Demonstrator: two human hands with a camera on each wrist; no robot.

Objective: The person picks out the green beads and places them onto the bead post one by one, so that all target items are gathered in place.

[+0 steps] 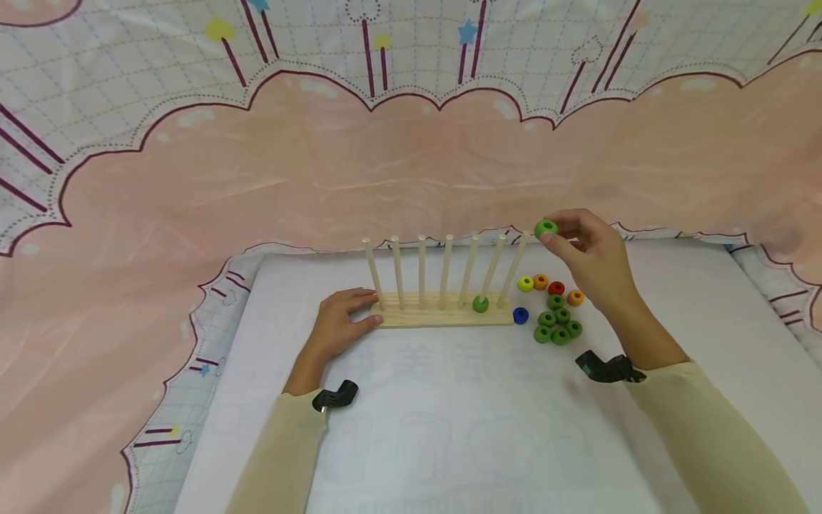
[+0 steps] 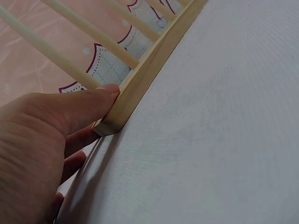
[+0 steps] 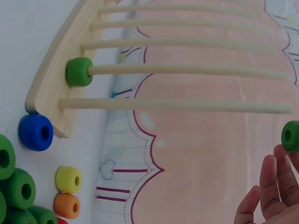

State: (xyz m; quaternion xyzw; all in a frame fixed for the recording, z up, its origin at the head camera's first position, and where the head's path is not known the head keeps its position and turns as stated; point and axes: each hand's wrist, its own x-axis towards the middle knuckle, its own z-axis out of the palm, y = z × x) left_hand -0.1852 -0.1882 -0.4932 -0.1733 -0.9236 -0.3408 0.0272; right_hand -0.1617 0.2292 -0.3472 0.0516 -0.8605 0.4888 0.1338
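A wooden peg rack (image 1: 443, 318) with several upright pegs stands on the white table. My left hand (image 1: 340, 323) grips its left end, thumb (image 2: 100, 100) on the base and fingers around the far side. One green bead (image 1: 480, 305) sits at the foot of the second peg from the right. Up near the tip of the rightmost peg, my right hand (image 1: 594, 250) pinches another green bead (image 1: 546, 228) between thumb and fingers, beside the peg and apart from it. In the right wrist view this held bead (image 3: 292, 136) is cut by the frame edge.
Right of the rack lie several loose green beads (image 1: 561, 335), a blue bead (image 1: 521, 315) by the base corner, a yellow bead (image 1: 525, 283), two orange beads (image 1: 540, 281) and a red bead (image 1: 556, 288). A patterned pink cloth (image 1: 417, 164) hangs behind the table.
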